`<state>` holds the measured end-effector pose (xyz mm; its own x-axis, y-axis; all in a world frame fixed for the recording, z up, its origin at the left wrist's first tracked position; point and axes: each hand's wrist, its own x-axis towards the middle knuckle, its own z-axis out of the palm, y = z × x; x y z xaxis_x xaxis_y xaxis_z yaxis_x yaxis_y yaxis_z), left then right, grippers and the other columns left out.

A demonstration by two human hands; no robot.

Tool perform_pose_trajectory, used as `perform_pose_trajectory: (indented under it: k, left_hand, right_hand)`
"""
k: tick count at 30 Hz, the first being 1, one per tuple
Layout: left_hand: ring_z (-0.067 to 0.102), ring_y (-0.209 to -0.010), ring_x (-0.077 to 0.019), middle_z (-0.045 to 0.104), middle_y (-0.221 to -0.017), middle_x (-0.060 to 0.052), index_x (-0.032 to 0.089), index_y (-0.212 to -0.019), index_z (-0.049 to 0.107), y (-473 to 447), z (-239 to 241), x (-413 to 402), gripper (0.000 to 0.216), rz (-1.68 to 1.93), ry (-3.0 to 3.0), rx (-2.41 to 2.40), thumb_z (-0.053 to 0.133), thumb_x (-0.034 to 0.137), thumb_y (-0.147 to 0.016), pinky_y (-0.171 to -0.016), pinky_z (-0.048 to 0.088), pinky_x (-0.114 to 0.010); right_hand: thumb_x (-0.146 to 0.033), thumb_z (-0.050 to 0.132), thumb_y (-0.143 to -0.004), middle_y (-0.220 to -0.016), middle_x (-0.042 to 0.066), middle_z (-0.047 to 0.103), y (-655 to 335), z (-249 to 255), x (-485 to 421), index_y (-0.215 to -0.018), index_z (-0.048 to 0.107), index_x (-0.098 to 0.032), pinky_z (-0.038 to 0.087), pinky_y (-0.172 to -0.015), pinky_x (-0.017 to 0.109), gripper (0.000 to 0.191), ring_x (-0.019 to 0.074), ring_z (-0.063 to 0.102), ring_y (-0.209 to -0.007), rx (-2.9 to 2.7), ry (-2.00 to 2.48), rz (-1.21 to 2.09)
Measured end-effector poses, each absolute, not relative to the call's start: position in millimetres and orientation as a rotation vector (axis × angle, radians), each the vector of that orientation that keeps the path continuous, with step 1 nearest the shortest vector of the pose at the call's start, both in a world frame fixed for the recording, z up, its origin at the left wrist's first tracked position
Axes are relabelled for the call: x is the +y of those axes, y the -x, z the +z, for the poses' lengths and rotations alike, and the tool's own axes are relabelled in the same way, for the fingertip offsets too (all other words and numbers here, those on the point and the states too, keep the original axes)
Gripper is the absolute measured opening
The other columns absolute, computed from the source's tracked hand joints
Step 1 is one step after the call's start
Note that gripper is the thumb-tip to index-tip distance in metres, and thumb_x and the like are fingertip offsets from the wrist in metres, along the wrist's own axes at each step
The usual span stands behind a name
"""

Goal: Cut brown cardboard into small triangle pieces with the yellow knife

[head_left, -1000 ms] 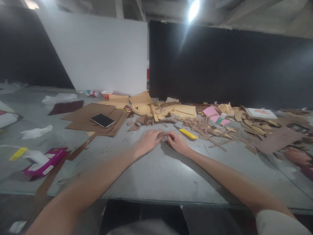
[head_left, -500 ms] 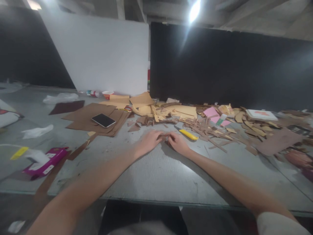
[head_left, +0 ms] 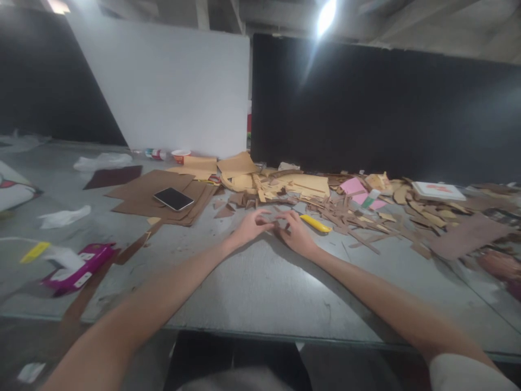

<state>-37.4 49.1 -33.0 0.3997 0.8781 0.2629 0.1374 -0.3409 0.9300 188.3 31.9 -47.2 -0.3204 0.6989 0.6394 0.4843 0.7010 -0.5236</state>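
My left hand and my right hand meet over the middle of the table, fingertips close together. Both have curled fingers around a small brown piece, which is mostly hidden and blurred; its exact shape I cannot make out. Just beyond my right hand lies a yellow utility knife, handle toward the right. Dark brown cardboard offcuts are scattered beyond my fingertips. Narrow brown strips lie heaped to the right of the knife.
At left, a phone rests on brown sheets. Nearer stands a magenta power strip with a plug and cable. Behind are tan scraps; to the right are pink paper, a glue stick and a white box.
My fingers have lifted and spread a little, opening the curl of both hands around the small piece. The forearms have barely moved, and the view has shifted slightly.
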Motion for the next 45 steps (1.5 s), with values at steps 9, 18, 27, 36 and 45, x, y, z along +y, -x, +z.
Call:
perform_pose_trajectory:
  k: [9,18,27,36,45]
  left_hand:
    - [0.079,-0.09,-0.0269,0.082,-0.094,-0.01,0.016,-0.134,0.066,38,-34,49,0.07,0.954,-1.715,0.88,0.086,0.062,-0.085,-0.082,0.058,-0.036]
    - [0.074,-0.112,-0.0279,0.081,-0.119,-0.013,0.018,-0.111,0.079,37,-27,47,0.05,1.018,-1.915,0.932,0.056,0.061,-0.106,-0.093,0.056,-0.036]
    - [0.071,-0.085,-0.0212,0.078,-0.09,-0.007,0.016,-0.093,0.075,38,-34,50,0.031,0.959,-1.932,0.845,0.066,0.044,-0.101,-0.078,0.051,-0.03]
    - [0.067,-0.077,-0.0204,0.076,-0.082,-0.007,0.016,-0.083,0.074,40,-41,63,0.039,1.012,-1.936,0.977,0.063,0.05,-0.099,-0.072,0.047,-0.029]
    - [0.068,-0.079,-0.0229,0.077,-0.08,-0.006,0.018,-0.08,0.075,41,-32,55,0.05,0.953,-1.965,0.977,0.057,0.059,-0.103,-0.076,0.049,-0.032]
  right_hand:
    - [-0.022,0.058,-0.1,-0.109,0.009,0.072,-192,-47,30,-0.116,0.067,-0.023,0.053,-0.088,0.039,0.019,0.0248,0.067,-0.102,-2.084,0.862,0.399]
    - [-0.035,0.066,-0.101,-0.082,0.004,0.072,-191,-50,34,-0.086,0.07,-0.023,0.047,-0.072,0.033,0.019,0.021,0.062,-0.075,-2.003,1.03,0.464]
    - [-0.042,0.06,-0.103,-0.076,0.004,0.071,-194,-44,33,-0.081,0.07,-0.022,0.045,-0.064,0.031,0.031,0.0209,0.061,-0.07,-1.95,1.12,0.469]
    - [-0.04,0.051,-0.107,-0.098,0.006,0.079,-192,-45,33,-0.114,0.071,-0.022,0.055,-0.076,0.035,0.028,0.0217,0.07,-0.079,-1.883,1.023,0.615]
    - [-0.05,0.069,-0.101,-0.105,0.006,0.075,-189,-45,32,-0.112,0.068,-0.025,0.057,-0.078,0.035,0.028,0.0204,0.068,-0.086,-1.929,0.88,0.743]
